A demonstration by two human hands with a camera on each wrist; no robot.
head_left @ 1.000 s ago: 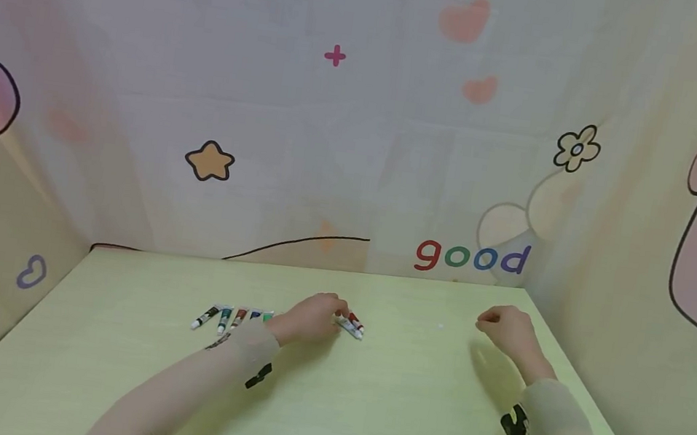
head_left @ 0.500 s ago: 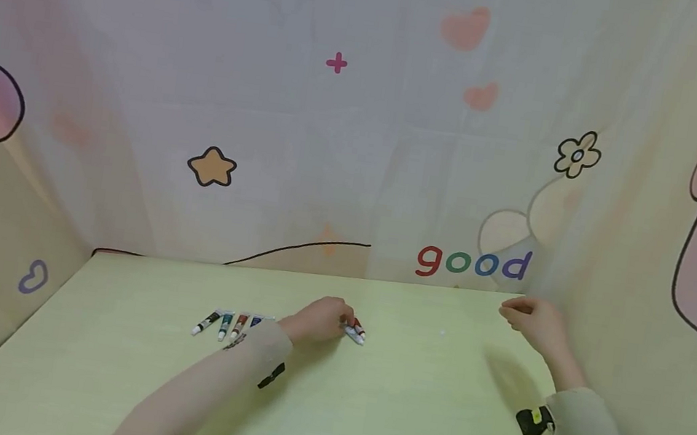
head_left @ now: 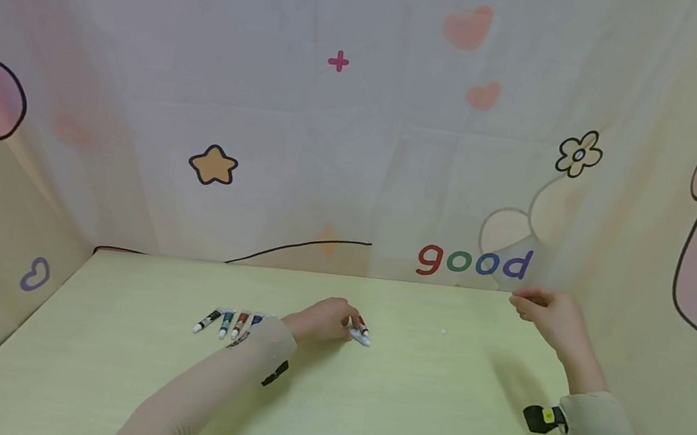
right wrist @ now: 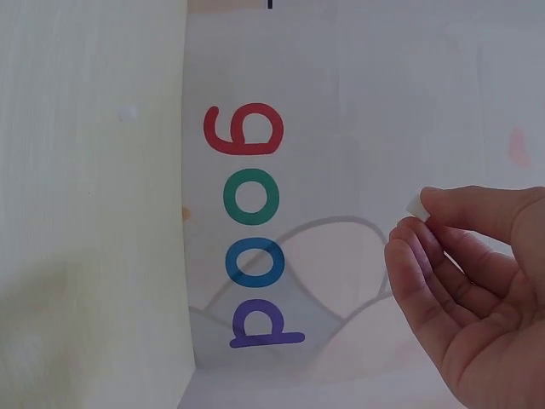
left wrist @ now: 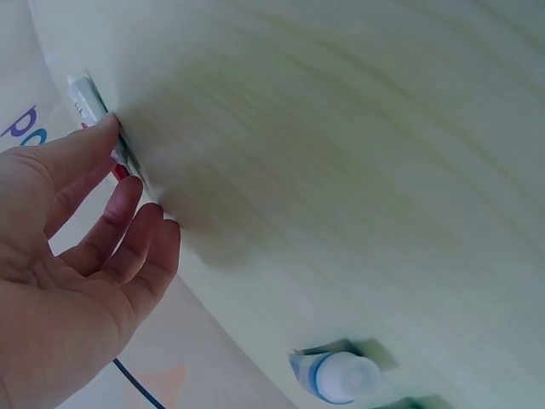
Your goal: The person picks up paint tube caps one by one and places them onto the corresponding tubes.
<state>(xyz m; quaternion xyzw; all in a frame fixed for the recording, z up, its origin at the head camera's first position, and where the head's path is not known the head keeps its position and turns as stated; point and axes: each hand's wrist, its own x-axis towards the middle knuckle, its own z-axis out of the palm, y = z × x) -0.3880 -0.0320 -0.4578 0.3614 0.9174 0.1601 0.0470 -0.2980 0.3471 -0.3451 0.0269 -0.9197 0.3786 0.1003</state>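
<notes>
My left hand (head_left: 325, 319) is at the middle of the table, pinching a white paint tube (left wrist: 88, 100) between thumb and fingers. Against that tube lies one with a red label (head_left: 363, 324), partly hidden by the fingers. Raised near the back right corner, my right hand (head_left: 556, 322) pinches a small white piece (right wrist: 416, 207) between thumb and fingertips; its kind is too small to tell. Left of my left hand is a row of paint tubes: black (head_left: 207, 320), teal (head_left: 226, 323), red-brown (head_left: 239, 324) and blue (head_left: 256, 319). My left sleeve covers part of the row.
A tiny white speck (head_left: 443, 331) lies on the pale table (head_left: 402, 416) between the hands. Printed cloth walls (head_left: 307, 131) stand at the back and both sides. A light blue tube with a white cap (left wrist: 341, 375) shows in the left wrist view.
My right hand has risen and moved right, toward the back corner. The left hand has shifted slightly right, and the tubes at its fingertips have moved a little with it.
</notes>
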